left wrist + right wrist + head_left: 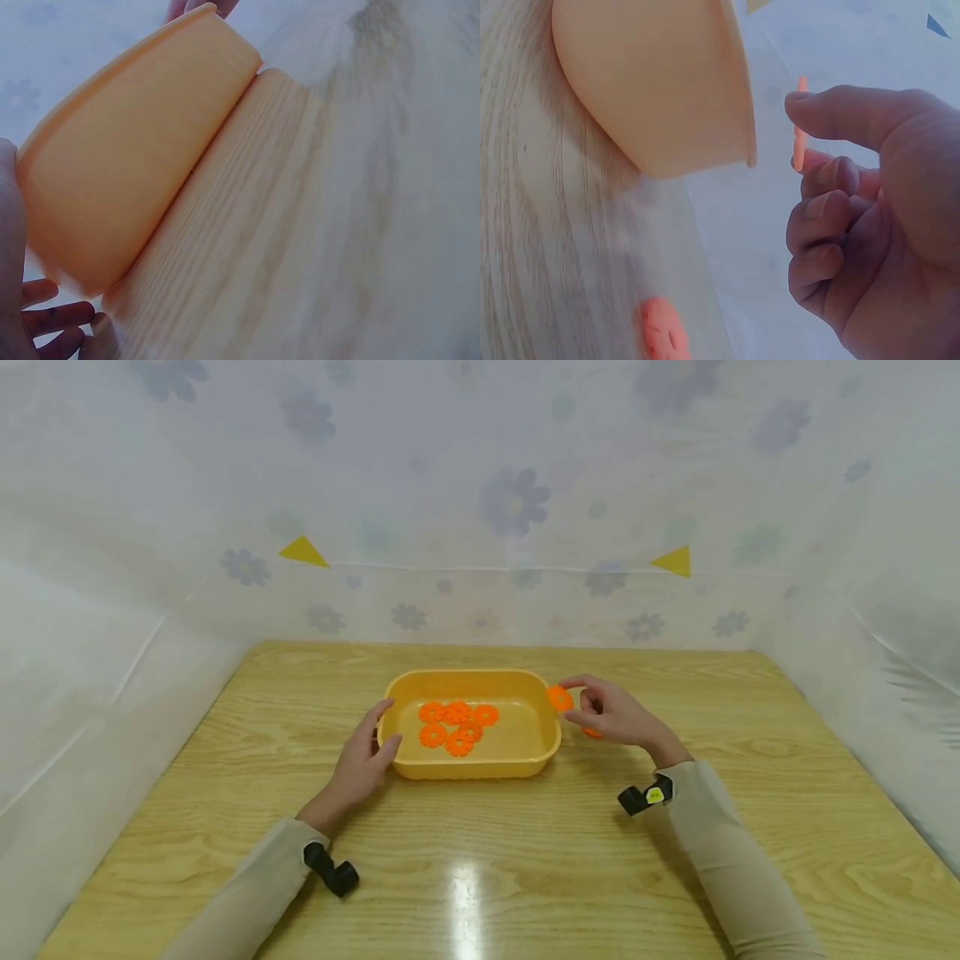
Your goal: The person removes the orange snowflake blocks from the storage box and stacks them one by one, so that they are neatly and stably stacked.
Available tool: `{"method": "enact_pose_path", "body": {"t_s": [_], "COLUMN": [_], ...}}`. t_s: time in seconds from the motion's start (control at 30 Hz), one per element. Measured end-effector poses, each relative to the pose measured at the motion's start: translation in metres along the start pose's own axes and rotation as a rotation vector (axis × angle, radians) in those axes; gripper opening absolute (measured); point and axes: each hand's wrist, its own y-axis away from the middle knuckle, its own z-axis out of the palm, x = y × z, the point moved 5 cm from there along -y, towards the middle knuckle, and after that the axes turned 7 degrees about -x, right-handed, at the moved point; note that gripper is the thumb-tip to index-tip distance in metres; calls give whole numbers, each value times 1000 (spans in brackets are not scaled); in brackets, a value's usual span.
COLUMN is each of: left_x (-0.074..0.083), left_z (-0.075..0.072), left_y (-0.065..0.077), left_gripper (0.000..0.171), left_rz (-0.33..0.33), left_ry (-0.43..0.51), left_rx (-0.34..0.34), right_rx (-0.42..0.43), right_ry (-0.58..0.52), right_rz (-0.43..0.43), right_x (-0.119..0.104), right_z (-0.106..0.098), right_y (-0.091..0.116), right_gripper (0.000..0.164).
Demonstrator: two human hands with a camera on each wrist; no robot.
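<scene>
A yellow plastic basin stands on the wooden table, with several orange notched discs lying flat inside it, some overlapping. My left hand grips the basin's left end, thumb and index finger over the rim; in the left wrist view other fingers spread below its wall. Just outside the right rim, my right hand pinches one orange notched disc between thumb and index finger. The right wrist view shows this disc edge-on, apart from the basin. Another orange disc lies on the table, partly hidden under the right hand in the head view.
The wooden tabletop extends on all sides of the basin. Behind it hangs a white flower-print sheet with two yellow triangles, and pale sheets close off both sides. Each wrist wears a black camera mount.
</scene>
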Motion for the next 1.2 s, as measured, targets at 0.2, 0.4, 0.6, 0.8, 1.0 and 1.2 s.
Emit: {"method": "enact_pose_path", "body": {"t_s": [0.2, 0.4, 0.6, 0.8, 1.0, 1.2], "left_x": [-1, 1, 3, 2, 1, 2], "left_z": [0, -3, -3, -2, -2, -1], "left_y": [1, 2, 2, 2, 1, 1], "left_gripper": [54, 54, 52, 53, 54, 54], "left_rz": [-7, 5, 18, 12, -2, -8], "left_ry": [6, -6, 4, -6, -2, -6], "left_rx": [0, 7, 12, 15, 2, 4], "right_rx": [4, 25, 6, 5, -1, -37], "right_ry": [-4, 26, 47, 85, 65, 72], "right_rz": [-5, 3, 64, 119, 160, 196], "right_x": [17, 21, 30, 40, 51, 63], "right_z": [-1, -5, -7, -10, -14, -16], "right_y": [1, 1, 2, 6, 12, 16], "right_gripper": [43, 41, 42, 42, 44, 43]}}
